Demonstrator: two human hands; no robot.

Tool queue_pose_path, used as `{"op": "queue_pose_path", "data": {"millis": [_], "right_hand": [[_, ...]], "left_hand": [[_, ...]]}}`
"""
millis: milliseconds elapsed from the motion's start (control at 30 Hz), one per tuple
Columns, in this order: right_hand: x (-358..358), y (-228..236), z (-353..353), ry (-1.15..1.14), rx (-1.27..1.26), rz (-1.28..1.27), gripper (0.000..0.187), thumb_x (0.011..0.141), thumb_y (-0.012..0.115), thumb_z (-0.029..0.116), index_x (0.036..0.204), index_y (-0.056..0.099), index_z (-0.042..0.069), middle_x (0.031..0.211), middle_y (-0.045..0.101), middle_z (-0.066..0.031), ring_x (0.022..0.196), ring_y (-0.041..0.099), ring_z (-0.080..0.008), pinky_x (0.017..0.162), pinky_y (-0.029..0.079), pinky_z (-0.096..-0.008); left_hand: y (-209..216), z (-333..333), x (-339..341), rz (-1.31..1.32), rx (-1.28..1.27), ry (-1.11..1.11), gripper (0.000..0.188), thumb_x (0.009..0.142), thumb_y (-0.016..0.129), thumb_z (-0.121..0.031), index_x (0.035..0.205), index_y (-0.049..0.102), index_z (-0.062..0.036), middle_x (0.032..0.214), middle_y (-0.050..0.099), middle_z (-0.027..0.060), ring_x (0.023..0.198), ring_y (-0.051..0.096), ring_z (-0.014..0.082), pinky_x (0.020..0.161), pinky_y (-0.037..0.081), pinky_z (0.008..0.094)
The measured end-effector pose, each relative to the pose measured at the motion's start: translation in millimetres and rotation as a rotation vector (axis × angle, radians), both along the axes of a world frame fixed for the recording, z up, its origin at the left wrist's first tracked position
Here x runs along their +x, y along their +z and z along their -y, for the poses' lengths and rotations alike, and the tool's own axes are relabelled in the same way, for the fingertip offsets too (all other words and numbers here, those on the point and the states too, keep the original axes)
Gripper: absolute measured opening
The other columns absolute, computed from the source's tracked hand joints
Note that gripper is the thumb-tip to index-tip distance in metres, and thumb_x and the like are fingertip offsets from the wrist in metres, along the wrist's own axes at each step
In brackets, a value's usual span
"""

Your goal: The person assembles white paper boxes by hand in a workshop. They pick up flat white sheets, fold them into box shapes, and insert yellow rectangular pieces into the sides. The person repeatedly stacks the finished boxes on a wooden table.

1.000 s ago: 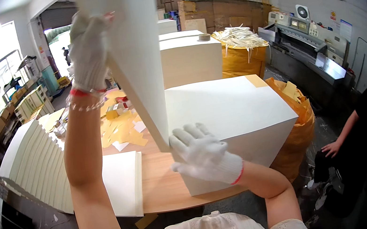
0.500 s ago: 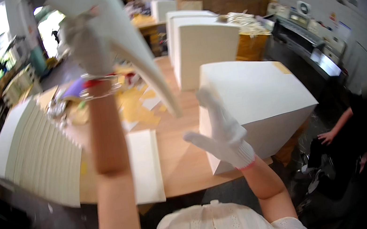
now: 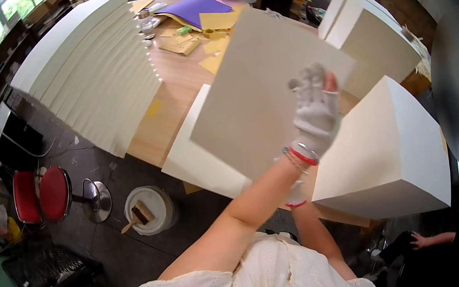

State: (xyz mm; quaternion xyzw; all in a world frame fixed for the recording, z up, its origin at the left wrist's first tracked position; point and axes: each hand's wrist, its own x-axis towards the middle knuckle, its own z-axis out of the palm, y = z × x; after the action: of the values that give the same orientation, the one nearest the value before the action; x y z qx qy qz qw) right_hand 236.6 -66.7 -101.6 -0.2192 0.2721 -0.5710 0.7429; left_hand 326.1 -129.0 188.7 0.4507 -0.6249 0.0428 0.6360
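A cream rectangular sheet or thin board (image 3: 255,80) stands tilted over the middle of the table. In front of it is my left hand (image 3: 316,107), in a white glove, with its fingers stretched out and one fingertip bare. Whether its fingers press on the board I cannot tell. My right hand (image 3: 295,194), also gloved, is mostly hidden behind my left wrist, near the board's lower corner; its fingers do not show. Below the board, a white stack of sheets (image 3: 199,160) lies at the table's front edge. A large white block of sheets (image 3: 361,153) stands at the right.
A tall fanned stack of cream sheets (image 3: 83,76) stands at the left of the table (image 3: 148,138). Beyond are yellow scraps (image 3: 182,43) and a purple sheet (image 3: 195,12). On the floor are a bucket with a brush (image 3: 153,208) and a red chair (image 3: 54,193). A person (image 3: 441,248) sits at lower right.
My left hand has come down and right from its raised place at upper left. The cream board has moved to the middle, and my right hand has gone behind my left wrist. The view has turned.
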Motion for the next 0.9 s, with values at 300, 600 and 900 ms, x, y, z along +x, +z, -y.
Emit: {"op": "queue_pose_path", "data": {"millis": [300,600,900], "right_hand": [[104.5,32.5,-14.8,0.142,0.179,-0.240,0.051,0.088,0.063,0.004,0.133,0.039,0.000,0.116,0.058,-0.0112,0.104,0.057,-0.0189,0.092,0.047,-0.0327],[79.6,96.3,-7.0,0.560,0.082,-1.563,0.084,0.085,0.051,0.063,0.142,0.030,0.005,0.135,0.052,-0.0232,0.121,0.054,-0.0376,0.098,0.043,-0.0463],[90.2,90.5,-36.6,0.363,0.013,-1.458,0.092,0.081,0.061,0.057,0.150,0.019,0.012,0.140,0.043,-0.0280,0.126,0.049,-0.0411,0.102,0.039,-0.0469]], "left_hand": [[-229.9,73.1,281.7,0.059,1.030,0.125,0.053,0.086,0.059,-0.032,0.128,0.054,-0.0011,0.124,0.058,0.0227,0.119,0.053,0.0380,0.103,0.041,0.0428],[-262.1,94.9,301.6,0.128,1.074,0.082,0.040,0.091,0.050,-0.034,0.114,0.059,-0.0024,0.101,0.066,0.0213,0.093,0.064,0.0368,0.085,0.049,0.0425],[-240.5,45.0,331.9,0.106,1.111,-0.011,0.045,0.090,0.060,-0.029,0.127,0.056,-0.0030,0.106,0.067,0.0170,0.100,0.062,0.0305,0.089,0.048,0.0367]]}}
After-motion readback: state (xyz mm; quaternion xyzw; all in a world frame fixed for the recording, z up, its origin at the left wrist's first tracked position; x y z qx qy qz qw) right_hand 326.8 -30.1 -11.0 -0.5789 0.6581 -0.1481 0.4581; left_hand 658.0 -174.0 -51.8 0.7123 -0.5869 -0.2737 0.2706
